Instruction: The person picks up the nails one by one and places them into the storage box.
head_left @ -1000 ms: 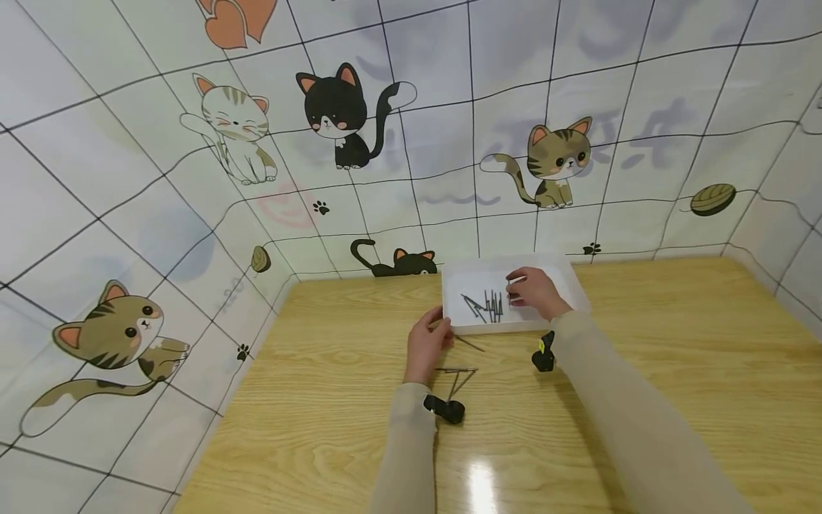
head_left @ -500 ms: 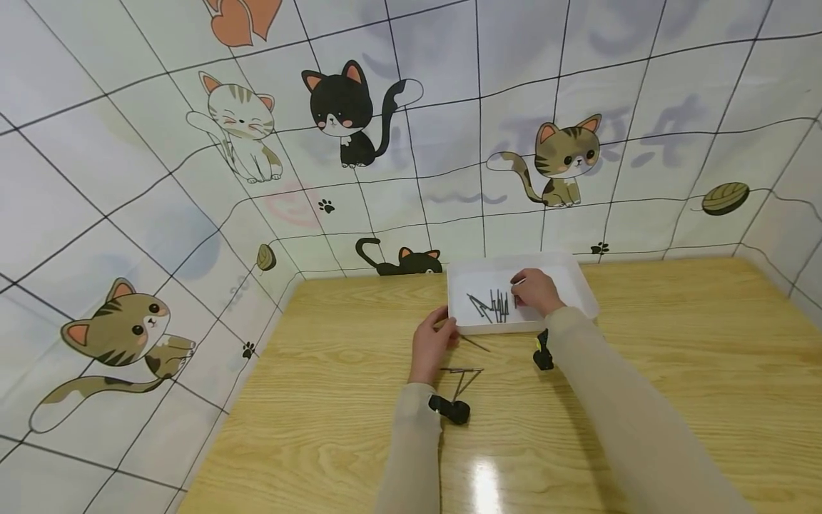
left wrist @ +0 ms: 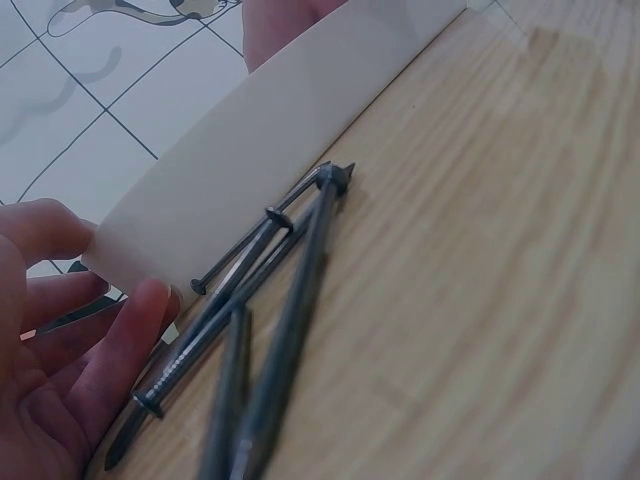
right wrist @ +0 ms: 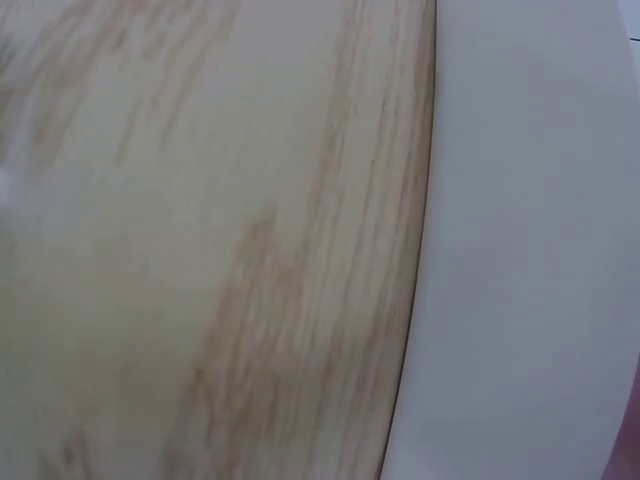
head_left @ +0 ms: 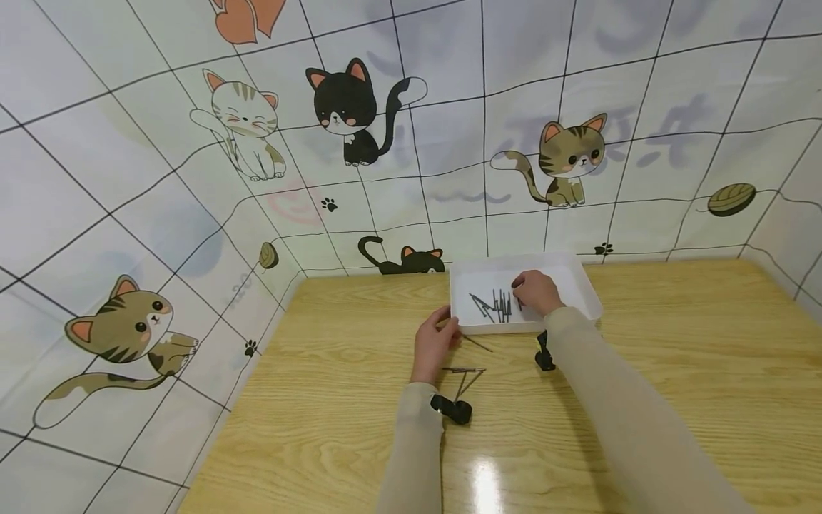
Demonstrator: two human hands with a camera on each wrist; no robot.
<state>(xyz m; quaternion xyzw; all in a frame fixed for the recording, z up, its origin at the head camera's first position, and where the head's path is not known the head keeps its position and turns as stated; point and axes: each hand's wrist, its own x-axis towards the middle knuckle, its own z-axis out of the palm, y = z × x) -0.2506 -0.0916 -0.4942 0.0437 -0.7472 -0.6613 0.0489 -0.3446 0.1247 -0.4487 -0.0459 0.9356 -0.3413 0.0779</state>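
In the head view, my left hand [head_left: 434, 346] holds the near left corner of a white tray [head_left: 497, 328]. The left wrist view has its thumb on the tray's front wall [left wrist: 240, 130] and other fingers round the side. My right hand [head_left: 538, 291] is inside the tray with curled fingers, pinching a dark nail [head_left: 520, 303] that is partly hidden under it. Left of that hand, several nails [head_left: 503, 305] lie on the tray floor, some roughly side by side, others slanted. The right wrist view has only a red edge of the hand past the wall.
Loose nails [left wrist: 300, 290] lie on the wooden table [head_left: 321, 400] in front of the tray, beside my left hand, some crossing each other. Another nail [head_left: 477, 343] is right by the tray's front wall. Behind the tray rises a cat-patterned wall [head_left: 449, 143].
The head view has shifted slightly. The right hand's fingers have curled lower over the nail, which now shows less. The left hand stays at the tray corner.
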